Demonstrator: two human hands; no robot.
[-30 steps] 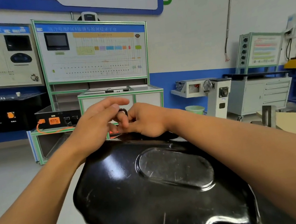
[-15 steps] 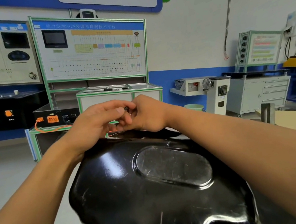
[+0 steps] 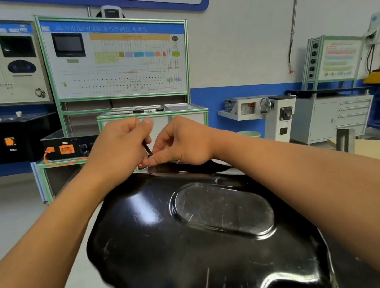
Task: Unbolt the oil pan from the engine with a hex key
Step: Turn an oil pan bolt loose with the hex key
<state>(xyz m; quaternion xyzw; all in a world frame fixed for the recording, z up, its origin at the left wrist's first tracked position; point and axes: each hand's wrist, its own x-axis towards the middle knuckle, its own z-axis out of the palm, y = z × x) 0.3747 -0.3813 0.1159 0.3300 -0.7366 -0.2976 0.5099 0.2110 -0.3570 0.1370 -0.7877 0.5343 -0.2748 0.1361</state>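
A workshop with a white-and-blue wall and grey floor lies behind the work. The black glossy oil pan (image 3: 199, 242) fills the foreground beneath both forearms, with its oval raised panel nearest the right wrist and its far rim directly under the two hands. At that rim the dark hex key (image 3: 147, 148) stands tilted between the hands; only a short length of its shaft shows, and its tip and any bolt are hidden. The left hand (image 3: 117, 150) has its fingers curled round the key's upper part, thumb on top. The right hand (image 3: 181, 145), touching the left, pinches the key's lower end between thumb and curled fingers, just above the pan's edge. Beyond the hands stands a green-framed training panel (image 3: 118, 60) with a small screen and a wiring chart. Left of the left hand sits a black box (image 3: 67, 145) with orange connectors, and well off past the right hand is a grey cabinet (image 3: 334, 118) with drawers.
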